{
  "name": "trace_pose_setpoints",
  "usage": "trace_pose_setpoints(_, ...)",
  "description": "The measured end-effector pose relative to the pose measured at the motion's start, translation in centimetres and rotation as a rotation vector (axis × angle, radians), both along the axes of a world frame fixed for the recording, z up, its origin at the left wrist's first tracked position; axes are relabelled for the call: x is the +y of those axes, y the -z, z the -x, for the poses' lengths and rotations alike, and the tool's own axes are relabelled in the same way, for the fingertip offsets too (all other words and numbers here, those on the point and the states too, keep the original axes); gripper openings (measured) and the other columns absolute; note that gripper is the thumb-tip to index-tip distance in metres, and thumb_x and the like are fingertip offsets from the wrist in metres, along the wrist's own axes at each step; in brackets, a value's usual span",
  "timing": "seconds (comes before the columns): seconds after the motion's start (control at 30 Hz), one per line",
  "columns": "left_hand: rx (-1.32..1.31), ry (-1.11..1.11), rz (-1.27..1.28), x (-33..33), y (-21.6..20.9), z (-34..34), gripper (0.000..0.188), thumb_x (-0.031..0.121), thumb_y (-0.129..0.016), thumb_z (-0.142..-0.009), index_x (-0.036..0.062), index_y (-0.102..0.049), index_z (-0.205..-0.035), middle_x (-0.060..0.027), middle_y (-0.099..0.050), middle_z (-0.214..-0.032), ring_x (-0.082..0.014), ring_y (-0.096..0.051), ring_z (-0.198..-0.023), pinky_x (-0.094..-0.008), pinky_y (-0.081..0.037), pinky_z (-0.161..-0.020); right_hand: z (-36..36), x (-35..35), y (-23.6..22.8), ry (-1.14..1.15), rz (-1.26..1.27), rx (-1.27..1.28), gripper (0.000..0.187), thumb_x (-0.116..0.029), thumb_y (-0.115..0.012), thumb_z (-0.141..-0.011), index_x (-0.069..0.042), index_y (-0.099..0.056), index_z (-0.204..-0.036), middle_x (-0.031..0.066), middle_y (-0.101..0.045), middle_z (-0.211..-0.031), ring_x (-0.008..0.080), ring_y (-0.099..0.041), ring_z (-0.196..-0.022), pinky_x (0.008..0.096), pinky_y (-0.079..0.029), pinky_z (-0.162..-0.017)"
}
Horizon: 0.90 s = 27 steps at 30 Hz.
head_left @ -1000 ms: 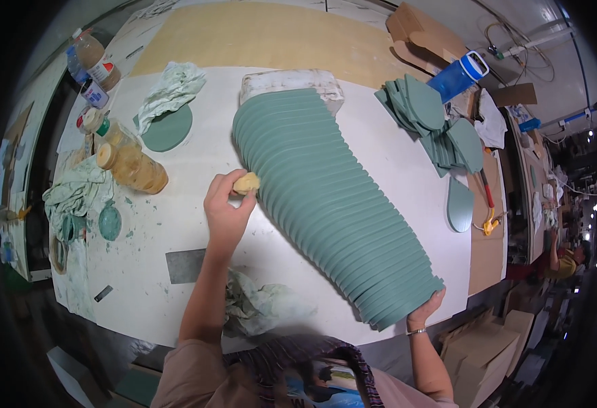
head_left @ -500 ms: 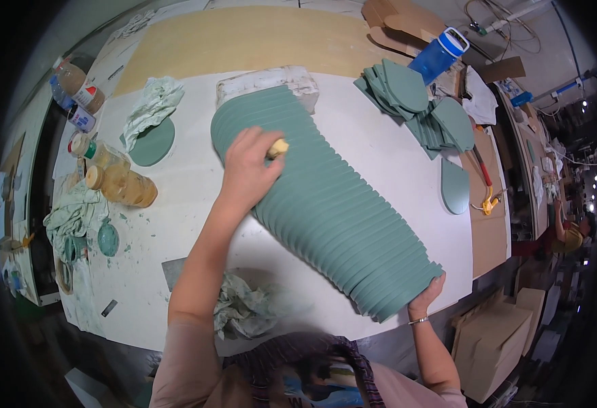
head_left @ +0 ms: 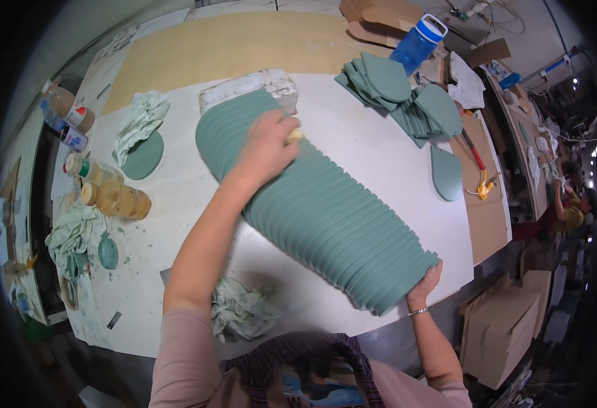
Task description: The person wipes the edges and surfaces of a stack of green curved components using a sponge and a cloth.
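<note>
A long leaning row of green round-ended boards (head_left: 326,217) lies diagonally across the table, its far end against a worn whitish block (head_left: 247,88). My left hand (head_left: 268,146), smeared by motion, is closed around a small pale-yellow piece (head_left: 294,136) that looks like a sponge. It is over the upper part of the row, near its right-hand edge. At the near right end, my right hand (head_left: 426,282) is cupped against the last board, with its fingers partly hidden behind it.
More green boards (head_left: 383,78) are piled at the back right beside a blue bottle (head_left: 417,44); a single board (head_left: 446,175) lies nearer. Jars of yellowish liquid (head_left: 125,198) and stained rags (head_left: 74,231) are at the left. A crumpled rag (head_left: 241,307) lies near my body.
My left hand has moved to the right across the row with the yellow piece in it. My right hand stays at the near end. The whole view has shifted slightly.
</note>
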<state>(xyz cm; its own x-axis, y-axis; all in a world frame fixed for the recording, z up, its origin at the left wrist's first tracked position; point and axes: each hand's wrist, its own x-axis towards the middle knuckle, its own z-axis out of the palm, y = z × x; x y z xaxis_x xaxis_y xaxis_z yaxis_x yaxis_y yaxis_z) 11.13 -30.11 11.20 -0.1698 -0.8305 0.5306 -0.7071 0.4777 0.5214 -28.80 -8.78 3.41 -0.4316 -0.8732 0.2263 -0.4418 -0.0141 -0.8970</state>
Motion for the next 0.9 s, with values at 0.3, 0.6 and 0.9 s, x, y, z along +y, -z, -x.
trace_pose_setpoints(0.3, 0.045, -0.171, -0.112, 7.0, -0.4, -6.6, 0.031, 0.002, -0.064, -0.07, 0.003, -0.066, -0.101, -0.0126, -0.057, -0.083, -0.0285, -0.056, -0.077, -0.0353, -0.047, -0.073, 0.3, 0.0, 0.3, -0.005, 0.021, 0.079, 0.032, -0.028, -0.035, -0.102, 0.001, -0.05, -0.098, 0.0092, -0.051, -0.088, 0.0198, -0.05, -0.083, 0.0352, -0.043, -0.078)
trace_pose_setpoints(0.6, 0.449, -0.417, -0.281, 13.6, 6.3, -7.2, 0.031, -0.001, -0.068, -0.075, -0.0003, -0.061, -0.105, -0.0087, -0.066, -0.097, -0.0177, -0.061, -0.087, -0.0303, -0.049, -0.081, 0.2, 0.0, 0.1, -0.001, 0.013, 0.078, 0.035, -0.031, -0.034, -0.102, 0.0, -0.049, -0.098, 0.0086, -0.05, -0.087, 0.0189, -0.049, -0.083, 0.0328, -0.041, -0.079)
trace_pose_setpoints(0.9, 0.476, -0.445, -0.27, 15.3, 6.1, -6.4, 0.029, -0.001, -0.069, -0.076, -0.0009, -0.063, -0.105, -0.0099, -0.066, -0.096, -0.0197, -0.063, -0.086, -0.0302, -0.05, -0.08, 0.0, -0.1, -0.1, 0.011, 0.009, 0.09, 0.035, -0.029, -0.032, -0.103, 0.001, -0.049, -0.097, 0.0092, -0.05, -0.087, 0.0194, -0.048, -0.083, 0.0337, -0.041, -0.079)
